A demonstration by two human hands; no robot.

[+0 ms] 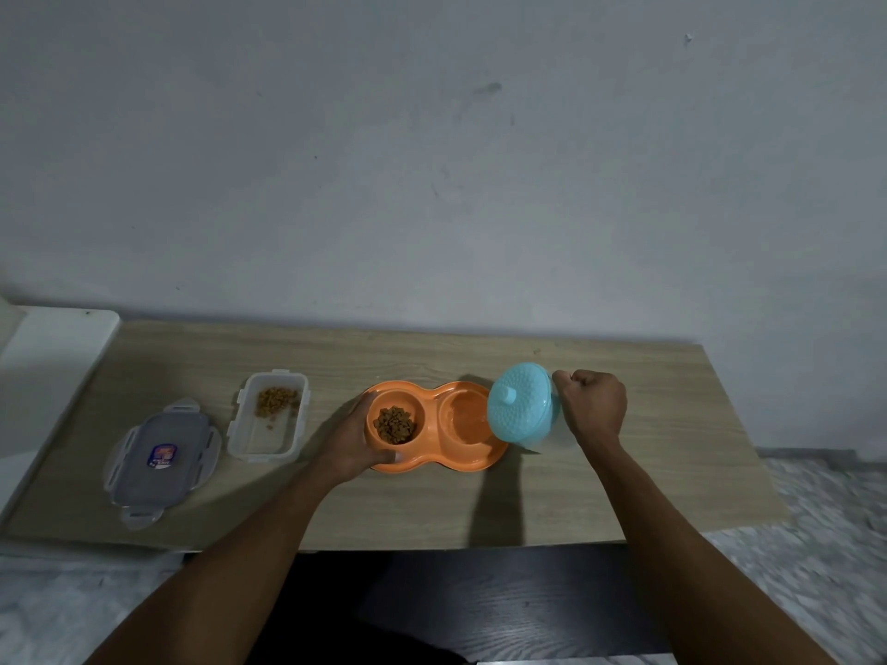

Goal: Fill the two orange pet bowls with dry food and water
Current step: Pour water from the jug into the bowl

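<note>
An orange double pet bowl (pixel 434 391) sits in the middle of the wooden table (pixel 624 472). Its left bowl holds brown dry food (pixel 394 424). My left hand (pixel 353 443) grips the dish's left rim. My right hand (pixel 595 405) holds the handle of a clear jug with a blue lid (pixel 521 405), tipped leftward over the right bowl (pixel 468 417). A thin stream of water seems to run from the jug into that bowl.
A clear plastic container (pixel 269 415) with a little dry food in it stands left of the dish. Its grey lid (pixel 163 460) lies further left. A white surface (pixel 53 348) adjoins the table's left end. The wall runs right behind the table.
</note>
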